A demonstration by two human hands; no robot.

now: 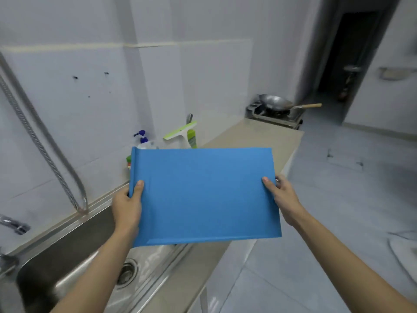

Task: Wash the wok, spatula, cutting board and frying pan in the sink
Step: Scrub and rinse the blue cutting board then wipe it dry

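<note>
Your left hand (126, 208) and right hand (284, 199) each grip a short edge of the blue cutting board (205, 195), thumbs on top, holding it level above the steel sink (74, 263) and counter edge. This looks like the board's turn; next, lower it into the basin. Farther off, the wok (276, 102) sits on the stove (274, 117).
</note>
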